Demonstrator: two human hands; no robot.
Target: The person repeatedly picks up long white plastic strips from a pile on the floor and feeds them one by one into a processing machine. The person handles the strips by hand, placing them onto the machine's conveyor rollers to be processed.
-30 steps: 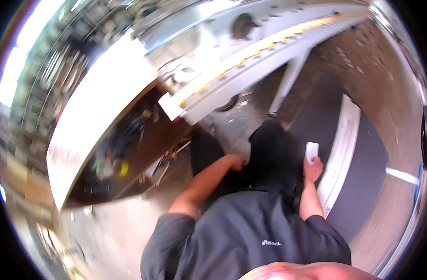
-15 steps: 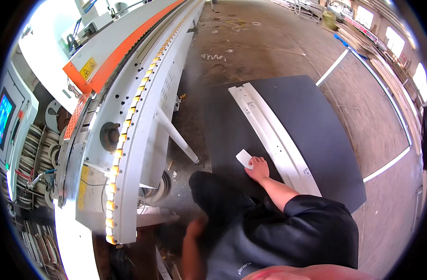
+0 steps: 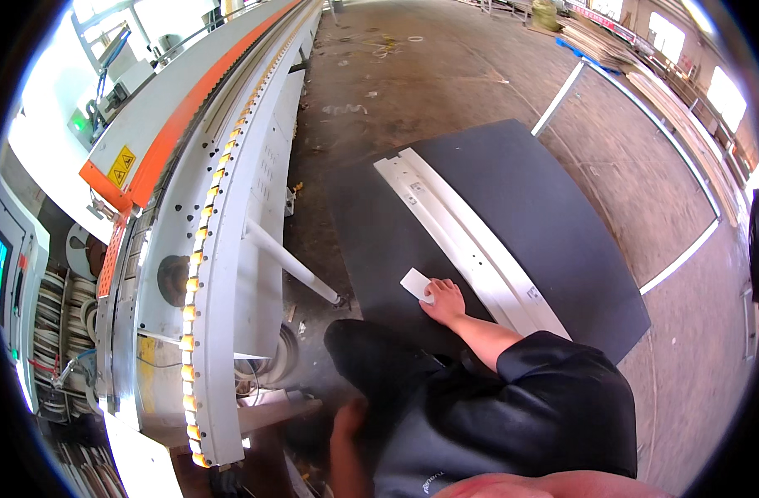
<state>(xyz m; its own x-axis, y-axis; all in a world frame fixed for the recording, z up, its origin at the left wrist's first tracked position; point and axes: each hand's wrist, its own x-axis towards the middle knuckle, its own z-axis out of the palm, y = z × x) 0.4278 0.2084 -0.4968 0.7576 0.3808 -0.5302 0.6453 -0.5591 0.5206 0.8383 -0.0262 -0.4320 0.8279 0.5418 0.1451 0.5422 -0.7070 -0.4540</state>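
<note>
My right hand (image 3: 443,302) is closed on one end of a small flat white rectangular piece (image 3: 415,284), and holds it over a large dark board (image 3: 554,207). What the piece is I cannot make out. To the right of this hand, a long white ribbed metal profile (image 3: 467,236) with small holes lies lengthwise on the board. My left hand (image 3: 350,415) hangs low beside my dark-clad leg, off the board. It is dim and smeared, so its fingers do not show clearly.
At left runs a long white and orange machine (image 3: 159,170) edged with yellow rollers; its slanted white leg (image 3: 292,261) comes near the board. Banding rolls (image 3: 64,319) fill a rack at far left. A pale metal frame (image 3: 683,278) stands at right, with stacked boards (image 3: 595,46) behind.
My view has shifted, so the board and the machine sit further left in the picture. The right hand keeps its hold on the white piece beside the profile.
</note>
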